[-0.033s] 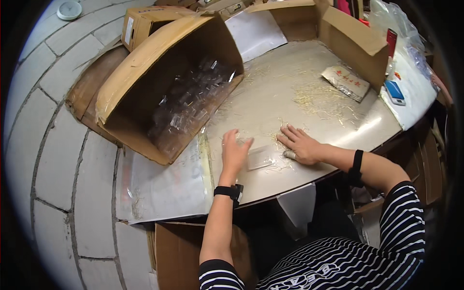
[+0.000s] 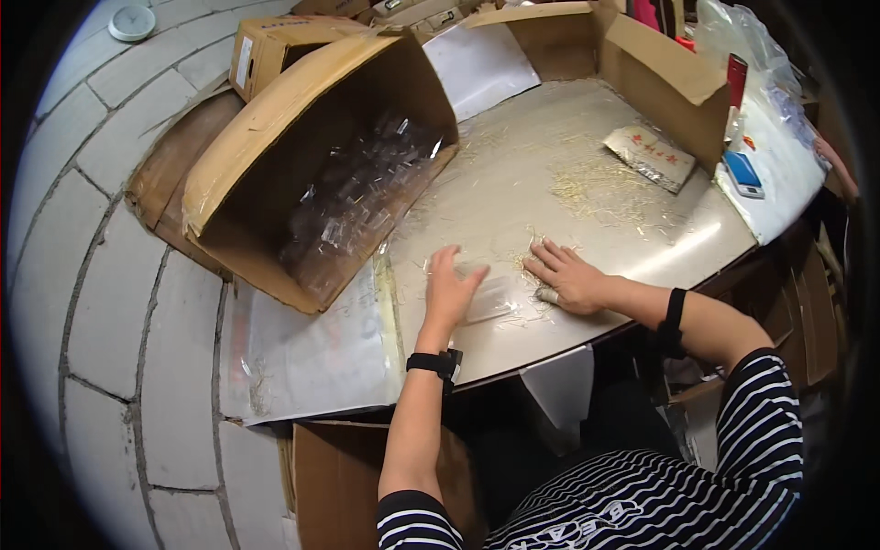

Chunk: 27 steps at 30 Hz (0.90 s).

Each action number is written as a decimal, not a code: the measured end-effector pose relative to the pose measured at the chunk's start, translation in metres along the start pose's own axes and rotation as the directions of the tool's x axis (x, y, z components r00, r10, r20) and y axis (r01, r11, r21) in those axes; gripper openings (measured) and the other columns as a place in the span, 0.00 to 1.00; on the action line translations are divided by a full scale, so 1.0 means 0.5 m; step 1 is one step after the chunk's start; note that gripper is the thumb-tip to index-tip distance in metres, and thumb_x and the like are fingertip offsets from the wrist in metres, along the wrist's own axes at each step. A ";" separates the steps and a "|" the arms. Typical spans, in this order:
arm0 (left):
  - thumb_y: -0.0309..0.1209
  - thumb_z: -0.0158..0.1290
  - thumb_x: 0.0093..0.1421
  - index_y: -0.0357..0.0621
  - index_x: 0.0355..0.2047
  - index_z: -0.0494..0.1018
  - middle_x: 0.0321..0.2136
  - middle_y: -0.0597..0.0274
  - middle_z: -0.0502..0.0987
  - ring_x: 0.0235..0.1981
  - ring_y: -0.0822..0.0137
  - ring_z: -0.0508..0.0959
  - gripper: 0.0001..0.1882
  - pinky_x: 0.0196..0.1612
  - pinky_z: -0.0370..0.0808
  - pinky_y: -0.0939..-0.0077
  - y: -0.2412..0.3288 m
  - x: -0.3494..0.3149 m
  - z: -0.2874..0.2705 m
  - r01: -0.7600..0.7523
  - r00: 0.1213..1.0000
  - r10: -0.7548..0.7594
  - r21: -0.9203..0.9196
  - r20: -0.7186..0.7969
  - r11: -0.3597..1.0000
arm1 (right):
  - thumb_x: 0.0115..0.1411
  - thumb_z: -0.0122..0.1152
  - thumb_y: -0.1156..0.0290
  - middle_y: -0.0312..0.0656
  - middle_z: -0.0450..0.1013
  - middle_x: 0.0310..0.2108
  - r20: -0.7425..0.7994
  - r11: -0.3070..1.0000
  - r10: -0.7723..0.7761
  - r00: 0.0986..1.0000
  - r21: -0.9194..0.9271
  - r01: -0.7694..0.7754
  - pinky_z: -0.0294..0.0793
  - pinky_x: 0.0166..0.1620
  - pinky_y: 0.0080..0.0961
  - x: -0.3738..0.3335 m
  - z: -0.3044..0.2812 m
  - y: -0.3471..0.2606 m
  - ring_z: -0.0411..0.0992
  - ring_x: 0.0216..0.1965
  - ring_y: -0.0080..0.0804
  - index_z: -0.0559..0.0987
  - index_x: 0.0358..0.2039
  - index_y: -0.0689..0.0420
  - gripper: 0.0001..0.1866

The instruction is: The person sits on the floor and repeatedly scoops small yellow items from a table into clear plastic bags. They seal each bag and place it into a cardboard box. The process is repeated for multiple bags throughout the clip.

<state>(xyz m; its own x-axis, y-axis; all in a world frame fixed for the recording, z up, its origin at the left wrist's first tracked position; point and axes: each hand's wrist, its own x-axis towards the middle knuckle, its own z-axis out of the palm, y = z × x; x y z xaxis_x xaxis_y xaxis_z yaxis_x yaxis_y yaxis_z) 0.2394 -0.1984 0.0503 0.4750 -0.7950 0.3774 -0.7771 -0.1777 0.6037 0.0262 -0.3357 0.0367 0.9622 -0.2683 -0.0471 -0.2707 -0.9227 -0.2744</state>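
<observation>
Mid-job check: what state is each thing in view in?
Left hand: open, thumb and fingers parted
Right hand: palm down, fingers spread
Clear plastic container: lying between the hands
Large cardboard box: open, partly filled
Clear plastic pieces: loosely heaped inside it
Thin golden pieces: scattered, loose
Blue-and-white device: lying face-up

One left hand (image 2: 449, 291) and one right hand (image 2: 570, 280) appeared, along with two black bands (image 2: 674, 323). One large open carton (image 2: 284, 117) held clear plastic pieces (image 2: 353, 206) too numerous to count; one clear case (image 2: 492, 302), one blue-and-white device (image 2: 744, 174) and one printed card (image 2: 651, 156) were present. Thin yellowish strands (image 2: 600, 192) likewise exceeded counting.
</observation>
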 end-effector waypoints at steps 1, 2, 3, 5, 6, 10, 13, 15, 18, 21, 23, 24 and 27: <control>0.39 0.62 0.49 0.34 0.51 0.66 0.51 0.46 0.67 0.53 0.54 0.68 0.32 0.56 0.64 0.66 0.026 -0.004 0.004 0.005 0.990 0.007 -0.083 0.137 0.997 | 0.65 0.40 0.51 0.53 0.41 0.67 -0.013 1.000 0.010 1.000 0.016 -0.009 0.43 0.66 0.46 -0.019 0.004 0.004 0.36 0.68 0.54 0.52 0.65 0.55 0.33; 0.38 0.63 0.48 0.35 0.54 0.64 0.55 0.46 0.64 0.56 0.53 0.65 0.35 0.59 0.62 0.66 0.052 -0.009 0.006 0.020 0.962 0.025 -0.161 0.272 0.987 | 0.65 0.41 0.52 0.54 0.44 0.67 -0.057 1.000 -0.004 0.998 0.012 0.005 0.44 0.66 0.43 -0.036 0.009 0.016 0.39 0.68 0.52 0.54 0.64 0.55 0.32; 0.38 0.63 0.47 0.35 0.54 0.64 0.54 0.47 0.65 0.56 0.53 0.66 0.36 0.59 0.62 0.67 0.070 -0.023 0.003 -0.062 0.953 0.089 -0.103 0.290 0.993 | 0.65 0.41 0.52 0.54 0.44 0.66 -0.113 0.991 0.017 0.993 0.130 -0.002 0.44 0.67 0.42 -0.059 0.005 0.023 0.40 0.68 0.51 0.54 0.64 0.55 0.32; 0.36 0.64 0.45 0.36 0.54 0.64 0.53 0.47 0.66 0.55 0.53 0.66 0.37 0.59 0.63 0.67 0.079 -0.062 -0.017 -0.220 0.917 0.201 0.015 0.345 0.975 | 0.65 0.42 0.52 0.54 0.46 0.66 -0.213 0.928 0.077 0.974 0.373 0.008 0.44 0.67 0.40 -0.093 0.010 0.022 0.42 0.68 0.49 0.54 0.64 0.56 0.32; 0.35 0.65 0.44 0.36 0.54 0.64 0.53 0.47 0.67 0.55 0.53 0.67 0.37 0.58 0.63 0.68 0.056 -0.074 -0.032 -0.165 0.915 0.150 0.008 0.375 0.986 | 0.65 0.42 0.52 0.54 0.46 0.66 -0.269 0.920 0.173 0.948 0.386 -0.059 0.44 0.67 0.40 -0.091 0.018 0.017 0.43 0.67 0.49 0.55 0.64 0.56 0.32; 0.32 0.65 0.43 0.35 0.53 0.66 0.50 0.49 0.71 0.52 0.54 0.70 0.36 0.56 0.66 0.68 0.031 -0.094 -0.042 0.034 0.941 -0.055 0.069 0.334 0.997 | 0.64 0.43 0.53 0.53 0.49 0.65 -0.395 0.903 0.404 0.825 0.315 -0.292 0.46 0.66 0.39 -0.062 0.028 -0.009 0.46 0.67 0.48 0.58 0.63 0.57 0.31; 0.32 0.62 0.50 0.36 0.52 0.67 0.43 0.50 0.75 0.43 0.58 0.76 0.30 0.47 0.72 0.70 0.051 -0.109 -0.039 0.112 0.984 -0.104 -0.049 0.146 0.993 | 0.64 0.44 0.54 0.52 0.51 0.65 -0.403 0.965 0.260 0.878 0.143 -0.220 0.48 0.65 0.40 -0.009 0.039 -0.052 0.47 0.66 0.48 0.60 0.61 0.57 0.29; 0.33 0.59 0.54 0.36 0.53 0.67 0.41 0.49 0.75 0.40 0.61 0.78 0.27 0.43 0.74 0.72 0.059 -0.128 -0.046 0.292 0.956 -0.276 -0.412 0.099 0.863 | 0.63 0.45 0.55 0.51 0.52 0.64 -0.378 0.992 0.125 0.917 0.052 -0.114 0.50 0.64 0.41 0.014 0.056 -0.059 0.48 0.66 0.48 0.62 0.60 0.57 0.28; 0.39 0.48 0.64 0.37 0.59 0.60 0.44 0.46 0.73 0.32 0.63 0.79 0.27 0.31 0.76 0.78 0.105 -0.189 -0.059 0.434 0.889 -0.384 -0.724 0.248 0.537 | 0.61 0.50 0.58 0.50 0.58 0.61 -0.313 0.997 0.068 0.947 0.054 -0.053 0.51 0.63 0.42 0.009 0.068 -0.041 0.51 0.65 0.47 0.66 0.57 0.58 0.26; 0.42 0.41 0.66 0.39 0.60 0.56 0.43 0.43 0.72 0.25 0.61 0.78 0.27 0.21 0.75 0.79 0.133 -0.281 -0.086 0.436 0.869 -0.373 -0.858 0.323 0.271 | 0.58 0.55 0.61 0.50 0.62 0.58 -0.587 0.965 0.050 0.808 0.237 0.112 0.52 0.62 0.43 -0.068 -0.012 -0.126 0.53 0.64 0.47 0.69 0.54 0.59 0.25; 0.43 0.38 0.67 0.40 0.59 0.59 0.42 0.43 0.73 0.23 0.60 0.78 0.25 0.19 0.73 0.80 0.143 -0.332 -0.054 0.499 0.834 -0.309 -0.864 0.456 0.071 | 0.55 0.60 0.66 0.50 0.71 0.48 -0.584 0.879 -0.007 0.811 0.384 0.284 0.67 0.52 0.38 -0.132 -0.021 -0.179 0.68 0.51 0.45 0.72 0.49 0.60 0.22; 0.42 0.39 0.67 0.38 0.58 0.60 0.41 0.43 0.74 0.22 0.61 0.78 0.25 0.17 0.72 0.81 0.150 -0.357 -0.045 0.517 0.826 -0.278 -0.856 0.490 0.027 | 0.55 0.60 0.67 0.50 0.73 0.44 -0.488 0.787 0.002 0.873 0.540 0.300 0.70 0.48 0.36 -0.158 -0.008 -0.207 0.71 0.46 0.45 0.73 0.48 0.60 0.20; 0.48 0.38 0.67 0.37 0.57 0.61 0.43 0.43 0.74 0.25 0.57 0.79 0.28 0.21 0.76 0.79 0.166 -0.410 -0.031 0.549 0.805 -0.216 -0.832 0.552 -0.081 | 0.52 0.60 0.72 0.48 0.76 0.27 -0.546 0.805 0.048 0.836 0.517 0.291 0.75 0.31 0.33 -0.191 0.035 -0.242 0.76 0.27 0.44 0.75 0.40 0.61 0.14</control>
<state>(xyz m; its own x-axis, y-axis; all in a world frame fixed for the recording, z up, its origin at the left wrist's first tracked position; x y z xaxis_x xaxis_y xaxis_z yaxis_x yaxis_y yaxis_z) 0.0839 -0.0412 0.0340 0.3220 -0.9221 -0.2145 0.6672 0.0603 0.7424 -0.0323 -0.1935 0.0577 0.7752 -0.4200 0.4720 0.0778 -0.6779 -0.7310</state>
